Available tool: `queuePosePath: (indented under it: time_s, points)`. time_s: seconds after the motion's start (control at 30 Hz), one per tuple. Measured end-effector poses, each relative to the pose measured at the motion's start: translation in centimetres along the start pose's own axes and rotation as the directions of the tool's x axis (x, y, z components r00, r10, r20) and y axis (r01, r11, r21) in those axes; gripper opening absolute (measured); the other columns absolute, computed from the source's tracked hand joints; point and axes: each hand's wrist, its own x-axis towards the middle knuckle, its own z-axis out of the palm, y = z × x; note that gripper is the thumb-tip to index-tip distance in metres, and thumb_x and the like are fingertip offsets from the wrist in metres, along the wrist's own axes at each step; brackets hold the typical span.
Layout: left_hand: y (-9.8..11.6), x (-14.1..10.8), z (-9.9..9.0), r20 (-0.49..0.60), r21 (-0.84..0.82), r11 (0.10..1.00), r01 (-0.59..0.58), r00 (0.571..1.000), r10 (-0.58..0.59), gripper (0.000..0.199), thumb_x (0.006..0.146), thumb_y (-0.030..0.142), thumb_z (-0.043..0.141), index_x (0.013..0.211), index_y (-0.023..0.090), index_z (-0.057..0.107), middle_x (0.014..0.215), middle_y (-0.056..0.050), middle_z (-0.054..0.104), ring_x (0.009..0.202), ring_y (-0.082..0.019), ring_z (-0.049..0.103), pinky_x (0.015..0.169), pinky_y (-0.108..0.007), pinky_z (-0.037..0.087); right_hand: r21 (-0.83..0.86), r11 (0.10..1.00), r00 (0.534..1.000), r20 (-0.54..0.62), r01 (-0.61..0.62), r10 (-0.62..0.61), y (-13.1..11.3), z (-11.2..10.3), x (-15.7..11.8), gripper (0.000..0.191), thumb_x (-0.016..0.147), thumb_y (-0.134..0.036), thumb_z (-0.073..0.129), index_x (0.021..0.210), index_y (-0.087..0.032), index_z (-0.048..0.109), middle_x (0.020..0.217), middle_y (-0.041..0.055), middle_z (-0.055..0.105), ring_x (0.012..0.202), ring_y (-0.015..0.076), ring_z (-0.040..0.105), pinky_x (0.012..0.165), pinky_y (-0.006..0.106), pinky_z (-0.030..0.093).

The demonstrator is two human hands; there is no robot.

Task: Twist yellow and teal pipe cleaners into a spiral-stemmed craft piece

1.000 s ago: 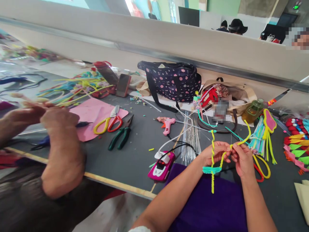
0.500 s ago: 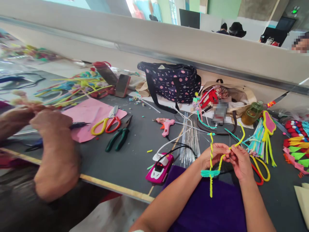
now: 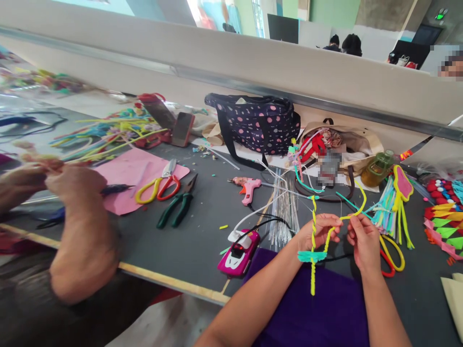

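Observation:
My left hand (image 3: 323, 230) pinches a yellow fuzzy stem (image 3: 330, 234), partly twisted, that runs down to a teal crosspiece (image 3: 311, 256). A twisted yellow upright (image 3: 314, 224) with a small teal tip passes through that crosspiece and hangs in front of my left palm. My right hand (image 3: 363, 238) is closed on the same yellow stem a little to the right, and the stem's loose end curves up above it. A short length of stem shows between the two hands. Below my forearms lies a purple cloth (image 3: 289, 308).
A pink glue gun (image 3: 249, 187), thin wires (image 3: 284, 212) and a magenta car-shaped device (image 3: 239, 253) lie left of my hands. Pliers (image 3: 177, 207) and scissors (image 3: 159, 185) are farther left, near a co-worker's hands (image 3: 68, 180). Behind stand a patterned bag (image 3: 258, 125) and a bottle (image 3: 378, 168).
My right hand has moved slightly apart from my left along the yellow stem, and my left fingers have opened a little. The crosspiece and upright have shifted slightly left.

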Motion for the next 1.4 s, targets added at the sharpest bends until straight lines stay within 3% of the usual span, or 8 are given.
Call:
queuePosePath:
  time_s: [0.23,0.43,0.53,0.6,0.8,1.13,1.27,1.4]
  points:
    - [-0.2,0.0,0.1,0.015,0.018,1.0,0.014,1.0,-0.014,0.027,0.055,0.024,0.081,0.07,0.011,0.063,0.055,0.001,0.06,0.042,-0.007,0.052,0.049,-0.022,0.051,0.053,0.999,0.998,-0.06,-0.006,0.009,-0.1,-0.2,0.4,0.03,0.069,-0.039,0.078,0.074,-0.018,0.058,0.059,-0.0065,0.05,0.044,0.0036,0.038,0.035,0.014,0.027]
    - [-0.1,-0.1,0.5,-0.007,0.051,0.998,0.029,1.0,-0.028,0.03,0.051,0.025,0.083,0.069,0.01,0.064,0.054,0.002,0.06,0.04,-0.006,0.051,0.048,-0.021,0.051,0.041,0.991,0.978,-0.17,0.128,-0.119,-0.1,-0.6,0.9,0.03,0.068,-0.035,0.078,0.085,-0.02,0.058,0.077,-0.0012,0.065,0.049,0.0045,0.043,0.037,0.014,0.03]
    - [0.0,-0.3,0.7,-0.004,0.074,0.997,0.033,0.999,-0.032,0.031,0.051,0.027,0.084,0.068,0.011,0.064,0.054,0.002,0.06,0.04,-0.006,0.05,0.048,-0.021,0.051,-0.024,0.977,0.949,-0.231,0.213,-0.213,0.0,-1.0,1.1,0.037,0.072,-0.037,0.075,0.102,-0.022,0.059,0.072,-0.0031,0.065,0.046,0.0048,0.042,0.038,0.015,0.032]
    - [0.0,-0.4,0.8,0.003,0.084,0.996,0.036,0.999,-0.036,0.031,0.051,0.027,0.084,0.067,0.011,0.063,0.054,0.002,0.06,0.039,-0.005,0.05,0.048,-0.021,0.051,-0.093,0.965,0.933,-0.246,0.245,-0.261,0.0,-1.2,1.2,0.034,0.074,-0.039,0.073,0.101,-0.02,0.063,0.069,-0.0024,0.063,0.045,0.0048,0.041,0.038,0.016,0.032]
    - [-0.2,-0.3,0.5,0.048,0.079,0.996,0.043,0.998,-0.046,0.029,0.053,0.028,0.084,0.067,0.011,0.065,0.054,0.002,0.059,0.043,-0.006,0.051,0.048,-0.02,0.051,-0.127,0.982,0.981,-0.123,0.137,-0.153,-0.1,-2.0,1.5,0.044,0.069,-0.04,0.077,0.106,-0.018,0.066,0.078,0.0025,0.069,0.047,0.0053,0.042,0.038,0.017,0.028]
    - [-0.5,-0.1,0.2,0.064,0.109,0.992,0.065,0.995,-0.072,0.023,0.057,0.024,0.081,0.069,0.011,0.066,0.054,0.001,0.06,0.044,-0.008,0.053,0.047,-0.021,0.051,-0.182,0.983,1.0,0.009,0.019,-0.018,-0.1,-3.4,1.8,0.034,0.067,-0.04,0.078,0.091,-0.018,0.074,0.073,0.003,0.069,0.042,0.0037,0.031,0.037,0.019,0.02]
    - [-0.6,-0.1,0.2,0.068,0.113,0.992,0.061,0.995,-0.069,0.023,0.056,0.025,0.08,0.068,0.011,0.066,0.053,0.001,0.06,0.041,-0.007,0.051,0.047,-0.021,0.051,-0.21,0.975,0.996,0.072,0.07,-0.056,-0.3,-3.1,1.6,0.029,0.072,-0.039,0.074,0.094,-0.02,0.073,0.08,0.0039,0.07,0.046,0.0054,0.039,0.038,0.018,0.027]
    - [-0.7,0.1,0.2,0.059,0.118,0.991,0.061,0.996,-0.069,0.022,0.058,0.024,0.079,0.069,0.011,0.067,0.055,0.001,0.061,0.043,-0.007,0.052,0.048,-0.022,0.052,-0.318,0.92,0.971,0.136,0.23,-0.196,-0.6,-2.6,1.2,0.041,0.08,-0.036,0.067,0.119,-0.025,0.065,0.101,0.0061,0.07,0.055,0.0088,0.05,0.047,0.022,0.041]
